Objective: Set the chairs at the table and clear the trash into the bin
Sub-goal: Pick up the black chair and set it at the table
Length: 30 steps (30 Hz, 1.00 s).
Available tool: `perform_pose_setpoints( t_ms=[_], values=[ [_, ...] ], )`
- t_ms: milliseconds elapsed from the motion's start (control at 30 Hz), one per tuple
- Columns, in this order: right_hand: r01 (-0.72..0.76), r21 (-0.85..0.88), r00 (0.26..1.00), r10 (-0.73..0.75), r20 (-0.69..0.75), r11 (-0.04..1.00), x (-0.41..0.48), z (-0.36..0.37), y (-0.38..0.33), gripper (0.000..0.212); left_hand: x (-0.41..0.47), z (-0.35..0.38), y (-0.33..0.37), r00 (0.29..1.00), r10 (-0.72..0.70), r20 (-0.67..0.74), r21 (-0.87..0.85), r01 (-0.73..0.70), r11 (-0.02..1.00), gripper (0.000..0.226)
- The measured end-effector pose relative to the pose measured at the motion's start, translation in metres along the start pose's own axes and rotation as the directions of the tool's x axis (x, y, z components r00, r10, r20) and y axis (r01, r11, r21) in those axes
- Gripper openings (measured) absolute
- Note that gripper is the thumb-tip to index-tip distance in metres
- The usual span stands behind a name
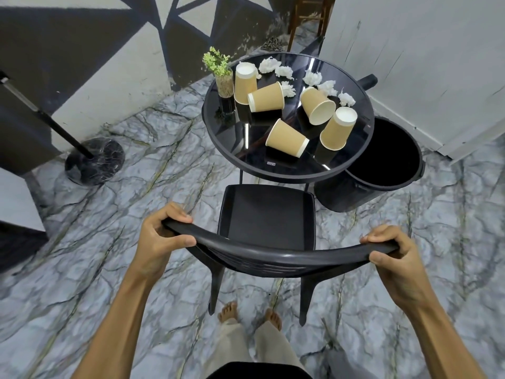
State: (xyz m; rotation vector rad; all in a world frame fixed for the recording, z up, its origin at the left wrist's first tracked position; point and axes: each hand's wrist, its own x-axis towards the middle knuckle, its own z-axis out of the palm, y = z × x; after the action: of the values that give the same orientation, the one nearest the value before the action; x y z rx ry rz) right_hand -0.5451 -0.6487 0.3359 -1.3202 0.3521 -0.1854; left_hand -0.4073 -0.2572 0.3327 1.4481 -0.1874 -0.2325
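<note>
Both the left hand (161, 236) and right hand (393, 253) grasp the ends of the chair (266, 214) backrest, equally near, its seat pointing straight ahead toward the table (273, 170), front edge just beside the rim

Both hands grasping chair (266, 214) backrest, cup-strewn table (273, 170) ahead

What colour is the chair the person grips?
Black plastic chair, all over; seen in the head view, the only one.

Round black glass table (273, 170) — five paper cups (287, 138), crumpled tissues (269, 65), plant vase (224, 83).
</note>
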Motion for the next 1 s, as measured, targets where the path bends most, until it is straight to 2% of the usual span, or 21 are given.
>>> perform_pose_setpoints(
  t_ms=[267,400,500,667,800,1000],
  values=[
    [-0.051,0.003,0.998,0.051,0.043,0.999,-0.006,-0.011,0.004,0.032,-0.008,0.003,-0.001,0.999,-0.034,0.004,0.021,0.034,0.999,0.049],
    [-0.095,-0.088,0.986,0.106,0.128,0.992,-0.007,-0.02,0.002,0.028,-0.015,-0.002,-0.001,0.996,-0.069,0.064,0.066,0.065,0.996,0.043],
    [-0.148,-0.217,0.944,0.203,0.26,0.965,-0.008,-0.029,-0.002,0.033,-0.018,-0.008,0.001,0.981,-0.126,0.145,0.101,0.112,0.989,0.035],
    [-0.159,-0.395,0.834,0.338,0.437,0.905,-0.011,-0.034,-0.013,0.042,-0.024,-0.02,0.012,0.915,-0.271,0.299,0.268,0.192,0.944,0.056],
    [-0.171,-0.486,0.784,0.417,0.46,0.857,-0.022,-0.036,-0.01,0.06,-0.035,-0.023,0.012,0.879,-0.328,0.347,0.338,0.209,0.918,0.057],
    [-0.163,-0.568,0.748,0.477,0.461,0.806,-0.045,-0.038,-0.002,0.059,-0.062,-0.025,0.004,0.847,-0.386,0.366,0.34,0.264,0.902,0.056]
  ],
)
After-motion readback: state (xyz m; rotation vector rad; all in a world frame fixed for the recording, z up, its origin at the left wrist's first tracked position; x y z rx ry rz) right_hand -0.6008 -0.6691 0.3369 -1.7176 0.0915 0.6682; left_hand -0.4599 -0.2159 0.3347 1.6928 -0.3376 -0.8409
